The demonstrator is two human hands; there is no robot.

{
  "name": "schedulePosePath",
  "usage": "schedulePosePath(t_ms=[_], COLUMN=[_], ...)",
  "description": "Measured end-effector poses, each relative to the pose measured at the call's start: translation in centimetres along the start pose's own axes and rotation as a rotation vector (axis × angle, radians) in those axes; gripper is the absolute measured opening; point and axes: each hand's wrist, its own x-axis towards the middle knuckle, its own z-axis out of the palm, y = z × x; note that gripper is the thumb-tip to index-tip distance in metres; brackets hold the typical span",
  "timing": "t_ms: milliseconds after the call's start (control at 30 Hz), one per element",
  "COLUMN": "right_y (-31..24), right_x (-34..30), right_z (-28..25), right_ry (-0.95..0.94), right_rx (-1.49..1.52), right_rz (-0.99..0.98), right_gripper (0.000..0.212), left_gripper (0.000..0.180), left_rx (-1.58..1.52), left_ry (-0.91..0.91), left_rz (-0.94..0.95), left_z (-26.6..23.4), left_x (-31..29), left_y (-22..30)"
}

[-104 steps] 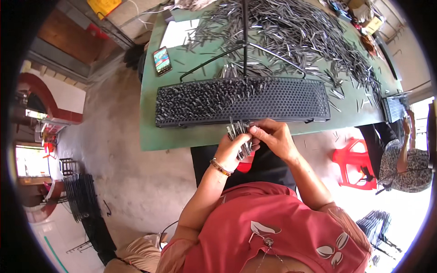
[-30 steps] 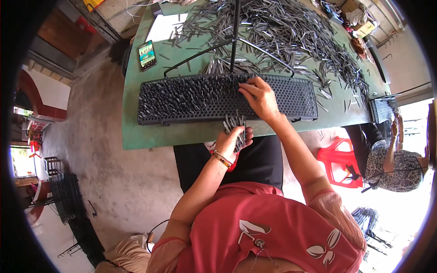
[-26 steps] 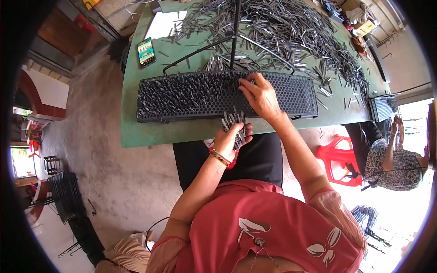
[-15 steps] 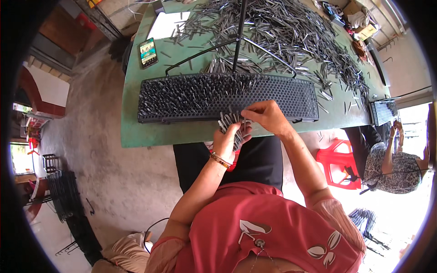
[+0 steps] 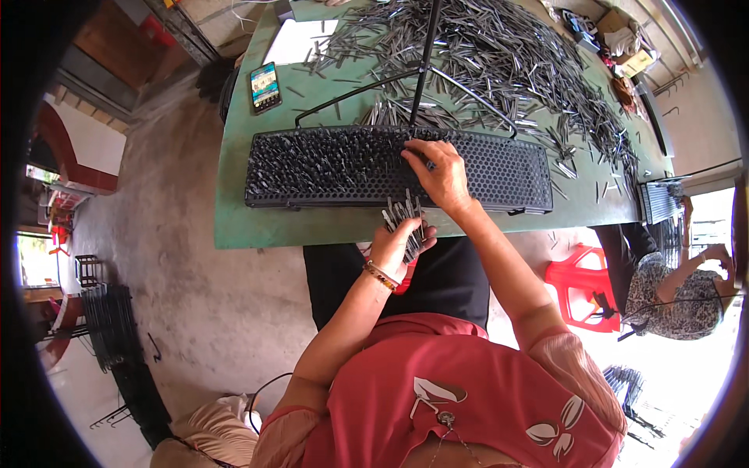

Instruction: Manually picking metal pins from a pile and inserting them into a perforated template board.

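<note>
My left hand (image 5: 398,248) is closed around a bundle of thin grey strips (image 5: 402,212), their tips fanning out above the thumb just off the green table's front edge. Past it lies a long black perforated rack (image 5: 499,168), full of small round holes. Many similar strips (image 5: 320,160) stand upright in its left and middle part, while the right part shows bare holes. Over the edge of the filled part is my right hand (image 5: 439,171), thumb and forefinger pinched together at the holes. What sits between those fingertips is hidden.
Behind the rack rises a black wire frame (image 5: 359,95). A large heap of loose strips (image 5: 499,58) covers the back of the green table (image 5: 242,226). A phone (image 5: 265,87) and white paper (image 5: 300,43) lie at left. Rightward, another person (image 5: 679,292) sits by a red stool (image 5: 581,288).
My right hand has moved from beside the bundle forward and slightly left onto the rack's holes. The left hand keeps hold of its strips, nearly in place. The view has shifted slightly.
</note>
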Motion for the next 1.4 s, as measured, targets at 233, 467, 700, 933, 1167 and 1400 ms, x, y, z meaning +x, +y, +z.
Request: schedulePosePath(t_ms=[233, 467, 700, 933, 1167, 1400], right_y=[-0.1, -2.1, -2.6, -0.8, -0.6, -3.4], right_x=[-0.1, -0.7, 1.2, 1.1, 0.6, -0.4], right_z=[-0.4, -4.4, -2.9, 1.2, 0.8, -4.1], right_ry=[0.021, -0.547, -0.038, 0.052, -0.034, -0.449], right_rx=[-0.055, 0.394, 0.484, 0.169, -0.081, 0.268], right_rz=[-0.148, 0.476, 0.464, 0.067, -0.217, 0.477], right_gripper=[0.016, 0.019, 0.015, 0.014, 0.014, 0.026], left_gripper=[0.012, 0.014, 0.015, 0.014, 0.015, 0.015], left_rx=[-0.018, 0.010, -0.015, -0.065, 0.018, 0.078], left_ry=[-0.025, 0.005, -0.013, 0.024, 0.015, 0.031], left_rz=[0.003, 0.123, -0.009, -0.024, 0.044, 0.126], left_z=[-0.2, 1.1, 0.1, -1.0, -0.9, 0.0], left_x=[-0.2, -0.8, 0.0, 0.2, -0.5, -0.9], left_y=[0.1, 0.9, -0.4, -0.5, -0.2, 0.6])
